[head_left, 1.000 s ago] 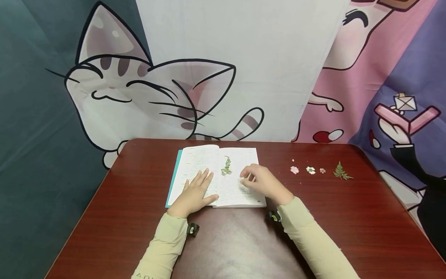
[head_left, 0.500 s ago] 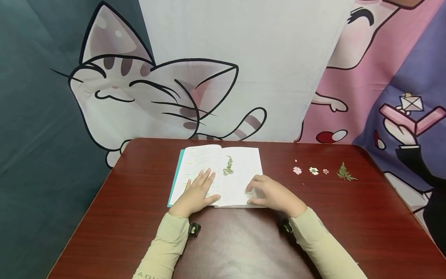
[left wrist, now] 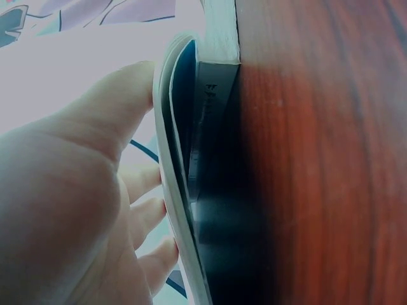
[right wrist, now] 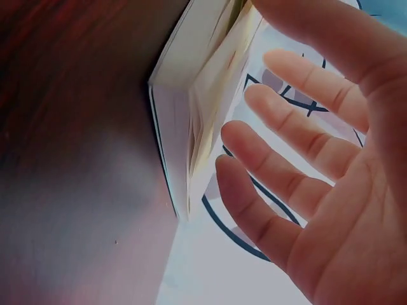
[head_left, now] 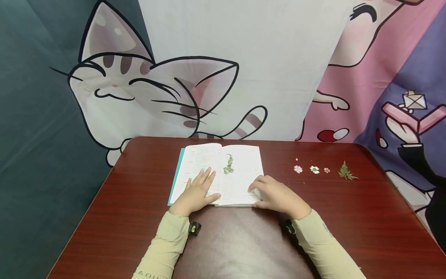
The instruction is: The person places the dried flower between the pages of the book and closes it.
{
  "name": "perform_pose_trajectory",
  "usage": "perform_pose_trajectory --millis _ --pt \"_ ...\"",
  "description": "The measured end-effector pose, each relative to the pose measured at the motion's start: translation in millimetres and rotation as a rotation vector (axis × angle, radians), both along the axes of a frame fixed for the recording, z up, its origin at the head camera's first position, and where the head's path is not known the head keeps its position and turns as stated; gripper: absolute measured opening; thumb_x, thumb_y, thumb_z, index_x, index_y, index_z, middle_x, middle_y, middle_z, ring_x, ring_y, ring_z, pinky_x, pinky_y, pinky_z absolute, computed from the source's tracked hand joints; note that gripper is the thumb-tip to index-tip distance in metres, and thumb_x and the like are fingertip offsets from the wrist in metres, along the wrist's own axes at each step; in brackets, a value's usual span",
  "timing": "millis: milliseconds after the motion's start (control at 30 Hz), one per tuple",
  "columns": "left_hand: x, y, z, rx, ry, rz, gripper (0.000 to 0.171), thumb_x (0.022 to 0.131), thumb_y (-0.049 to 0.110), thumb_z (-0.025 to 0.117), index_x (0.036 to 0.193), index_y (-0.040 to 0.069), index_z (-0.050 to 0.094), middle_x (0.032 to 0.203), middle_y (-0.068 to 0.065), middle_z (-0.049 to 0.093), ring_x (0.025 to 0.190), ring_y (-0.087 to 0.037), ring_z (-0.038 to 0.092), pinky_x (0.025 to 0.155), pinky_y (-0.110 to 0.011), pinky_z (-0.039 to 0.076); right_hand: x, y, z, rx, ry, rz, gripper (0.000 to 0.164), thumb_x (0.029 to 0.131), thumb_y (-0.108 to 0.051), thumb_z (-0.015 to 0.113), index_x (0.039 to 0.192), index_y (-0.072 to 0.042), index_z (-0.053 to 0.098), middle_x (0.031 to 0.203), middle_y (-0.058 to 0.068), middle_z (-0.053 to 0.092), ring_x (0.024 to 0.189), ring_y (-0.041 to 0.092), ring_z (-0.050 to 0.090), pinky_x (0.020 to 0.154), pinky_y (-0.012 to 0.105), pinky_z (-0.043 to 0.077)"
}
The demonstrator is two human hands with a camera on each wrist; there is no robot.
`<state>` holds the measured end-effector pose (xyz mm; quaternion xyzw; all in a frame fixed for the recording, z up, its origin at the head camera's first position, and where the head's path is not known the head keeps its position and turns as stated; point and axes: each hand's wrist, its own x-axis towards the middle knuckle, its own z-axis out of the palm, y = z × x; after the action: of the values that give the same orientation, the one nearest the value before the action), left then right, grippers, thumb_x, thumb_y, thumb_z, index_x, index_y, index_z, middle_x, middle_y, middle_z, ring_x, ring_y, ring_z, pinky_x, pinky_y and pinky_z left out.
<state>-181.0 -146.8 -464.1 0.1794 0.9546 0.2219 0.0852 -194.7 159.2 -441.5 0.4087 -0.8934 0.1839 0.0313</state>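
Note:
An open book (head_left: 240, 155) with a teal cover lies on the table, a pressed green fern sprig (head_left: 229, 164) on its right page. My left hand (head_left: 194, 195) rests flat on the left page, fingers spread and thumb near the spine. In the left wrist view, that page block (left wrist: 175, 152) bows up beside the thumb. My right hand (head_left: 278, 197) is at the right page's lower corner, fingers gently bent over the paper. The right wrist view shows its thumb (right wrist: 299, 22) at the page edges (right wrist: 206, 108), where some leaves stand slightly apart.
To the right on the brown table (head_left: 230, 248) lie a pink pressed flower (head_left: 297, 169), a white one (head_left: 314, 169), a smaller pink one (head_left: 326, 170) and a green fern leaf (head_left: 346, 171). Cartoon-printed cloth (head_left: 278, 58) hangs behind the table.
My right hand has moved right and toward me, from over the right page to its lower corner, and its fingers have spread from a closer curl. My left hand stays put.

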Motion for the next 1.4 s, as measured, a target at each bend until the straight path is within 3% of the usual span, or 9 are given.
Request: perform_pose_trajectory --millis 267,500,700,900,1033,1133,1267,1400 --pt "-0.8 -0.5 0.5 0.004 0.0 0.003 0.081 0.099 0.048 0.061 0.161 0.009 0.027 0.169 -0.011 0.015 0.155 -0.034 0.01 0.117 -0.069 0.01 1.6 0.8 7.0 -0.003 -0.016 -0.075 0.041 0.079 -0.033 0.087 0.112 -0.018 0.07 0.111 -0.001 0.061 0.094 0.017 0.053 0.074 0.034 0.05" --pt "-0.9 0.1 1.4 0.004 -0.003 0.002 0.081 0.1 0.048 0.06 0.161 0.009 0.027 0.169 -0.011 0.015 0.156 -0.034 0.01 0.117 -0.069 0.01 2.0 2.7 9.2 -0.05 -0.036 -0.169 0.059 0.074 -0.042 0.088 0.123 -0.016 0.067 0.121 0.007 0.058 0.102 0.029 0.059 0.083 0.045 0.053" --pt "0.1 0.6 4.0 0.016 0.005 0.001 0.079 0.1 0.047 0.06 0.161 0.008 0.028 0.169 -0.011 0.016 0.155 -0.035 0.01 0.117 -0.07 0.01 -0.8 4.1 9.3 -0.164 -0.144 -0.175 0.065 0.073 -0.031 0.092 0.128 -0.01 0.064 0.125 0.01 0.054 0.103 0.024 0.059 0.09 0.041 0.051" --pt "0.5 0.3 4.0 0.02 0.011 -0.001 0.079 0.1 0.047 0.06 0.16 0.008 0.029 0.169 -0.012 0.018 0.155 -0.035 0.011 0.116 -0.07 0.012 -1.6 1.4 8.9 -0.332 -0.195 -0.223 0.048 0.082 -0.018 0.086 0.124 -0.005 0.066 0.119 0.01 0.055 0.077 0.024 0.056 0.07 0.028 0.048" --pt "0.3 0.0 4.3 0.024 0.011 0.0 0.079 0.1 0.047 0.06 0.161 0.008 0.028 0.169 -0.012 0.017 0.155 -0.035 0.01 0.116 -0.071 0.011 -3.1 -1.3 6.8 -0.476 -0.209 -0.305 0.043 0.084 -0.007 0.081 0.125 -0.002 0.068 0.124 0.014 0.058 0.085 0.026 0.065 0.077 0.034 0.057" --pt "0.2 -0.1 4.3 0.024 0.008 0.0 0.079 0.1 0.047 0.06 0.161 0.009 0.028 0.169 -0.011 0.017 0.155 -0.035 0.01 0.116 -0.07 0.011 -3.7 -2.5 5.0 -0.565 -0.281 -0.395 0.048 0.085 -0.001 0.079 0.131 -0.002 0.066 0.132 0.018 0.057 0.094 0.03 0.069 0.082 0.039 0.059" --pt "0.3 -0.2 3.4 0.02 0.004 -0.002 0.08 0.1 0.048 0.06 0.161 0.009 0.027 0.169 -0.011 0.015 0.155 -0.035 0.009 0.117 -0.07 0.011 -5.8 -2.3 3.2 -0.65 -0.41 -0.516 0.054 0.087 -0.001 0.075 0.14 -0.004 0.06 0.136 0.022 0.055 0.096 0.029 0.07 0.076 0.026 0.056" --pt "0.5 -0.9 1.9 0.021 0.002 -0.002 0.08 0.1 0.047 0.06 0.161 0.009 0.027 0.169 -0.011 0.016 0.155 -0.035 0.01 0.117 -0.07 0.011 -11.1 -2.6 1.6 -0.79 -0.603 -0.572 0.061 0.091 -0.002 0.068 0.149 -0.006 0.05 0.144 0.021 0.051 0.102 0.025 0.068 0.078 0.022 0.055"
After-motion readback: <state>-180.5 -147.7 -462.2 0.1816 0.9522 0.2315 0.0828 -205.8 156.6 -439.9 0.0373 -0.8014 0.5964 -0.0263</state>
